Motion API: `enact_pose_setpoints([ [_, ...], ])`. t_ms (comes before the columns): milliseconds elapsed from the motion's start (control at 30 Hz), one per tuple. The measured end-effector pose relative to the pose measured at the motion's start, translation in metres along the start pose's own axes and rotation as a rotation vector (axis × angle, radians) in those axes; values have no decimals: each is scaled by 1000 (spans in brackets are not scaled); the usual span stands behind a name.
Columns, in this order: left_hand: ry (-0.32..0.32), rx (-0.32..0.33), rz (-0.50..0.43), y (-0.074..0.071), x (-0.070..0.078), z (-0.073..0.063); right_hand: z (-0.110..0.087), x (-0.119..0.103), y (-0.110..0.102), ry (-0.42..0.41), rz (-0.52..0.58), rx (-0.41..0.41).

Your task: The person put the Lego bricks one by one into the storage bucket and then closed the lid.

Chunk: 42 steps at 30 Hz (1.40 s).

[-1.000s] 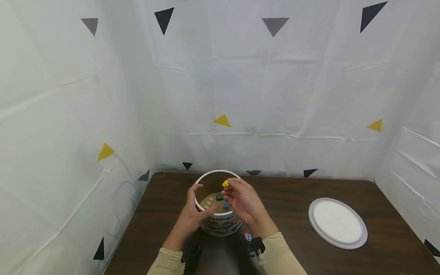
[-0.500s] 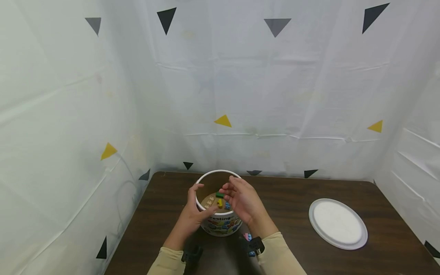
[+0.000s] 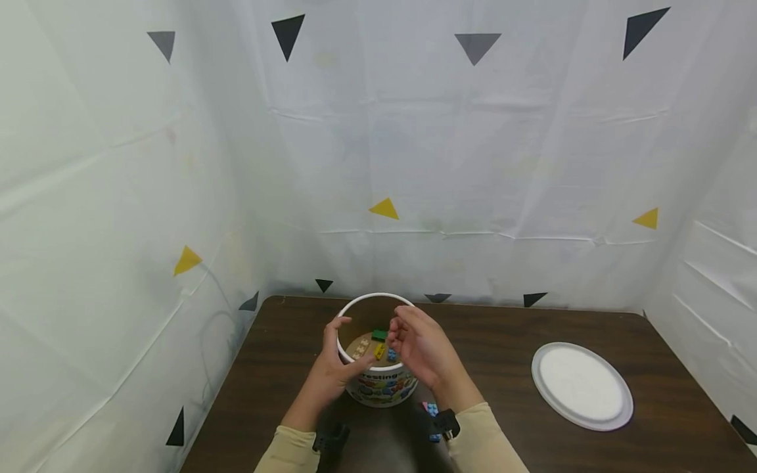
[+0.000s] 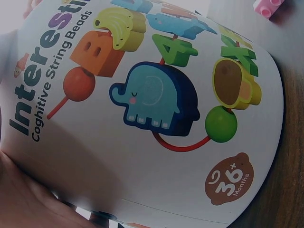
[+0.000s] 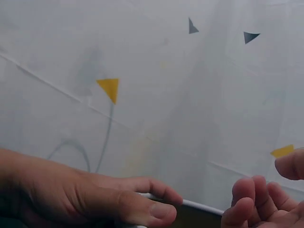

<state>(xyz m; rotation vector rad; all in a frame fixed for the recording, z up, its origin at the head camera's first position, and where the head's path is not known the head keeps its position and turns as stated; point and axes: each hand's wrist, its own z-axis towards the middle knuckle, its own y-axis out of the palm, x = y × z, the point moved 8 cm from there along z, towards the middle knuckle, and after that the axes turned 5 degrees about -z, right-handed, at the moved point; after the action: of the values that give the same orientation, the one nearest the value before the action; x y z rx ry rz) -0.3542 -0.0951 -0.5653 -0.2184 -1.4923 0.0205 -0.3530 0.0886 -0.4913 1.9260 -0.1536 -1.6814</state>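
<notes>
My left hand (image 3: 328, 366) grips a round white tub (image 3: 381, 392), its fingers at the left rim and its thumb over the near rim. Printed string beads cover the tub wall (image 4: 156, 166) in the left wrist view. On the tub's floor lie toy bricks: yellow (image 3: 380, 352), green (image 3: 379, 335), blue (image 3: 391, 355) and beige (image 3: 360, 348). Over the right side of the rim hovers my right hand (image 3: 422, 348), with nothing visible between its fingers. The right wrist view shows its fingers (image 5: 261, 194) loosely bent, apart from the thumb.
A blue-and-pink brick (image 3: 432, 409) lies on the dark wooden table (image 3: 491, 368) near my right wrist, with a darker blue one (image 3: 435, 437) close by. A round white lid (image 3: 582, 384) rests flat at the right. White sheeting (image 3: 449, 164) stands behind and beside the table.
The yellow brick has left my right fingertips and now lies on the tub's floor. My right hand has since shifted slightly to the right. My left hand keeps its grip on the tub.
</notes>
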Motion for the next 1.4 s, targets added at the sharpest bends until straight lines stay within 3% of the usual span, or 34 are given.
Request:
enact_pose_setpoints([
  [267, 10, 3, -6, 1, -1, 2, -16, 0, -7, -61, 82, -162],
  [400, 16, 3, -12, -1, -2, 2, -26, 6, -14, -78, 96, -182],
  [567, 13, 4, -8, -4, -3, 2, -43, 12, -26, -109, 136, -118],
  [767, 21, -14, -11, -1, -1, 3, -67, 10, -63, -155, 18, 16],
  [933, 18, -23, -12, 1, -5, 3, -87, 23, -108, -74, -151, 176],
  [1133, 11, -9, -18, -4, -5, 6, -95, 63, -154, 72, -267, 319],
  [1300, 9, -7, -21, -7, -5, 9, -89, 90, -172, 126, -358, 307],
  [1400, 2, -14, -12, -6, -9, 7, -88, 98, -172, 155, -477, 270],
])
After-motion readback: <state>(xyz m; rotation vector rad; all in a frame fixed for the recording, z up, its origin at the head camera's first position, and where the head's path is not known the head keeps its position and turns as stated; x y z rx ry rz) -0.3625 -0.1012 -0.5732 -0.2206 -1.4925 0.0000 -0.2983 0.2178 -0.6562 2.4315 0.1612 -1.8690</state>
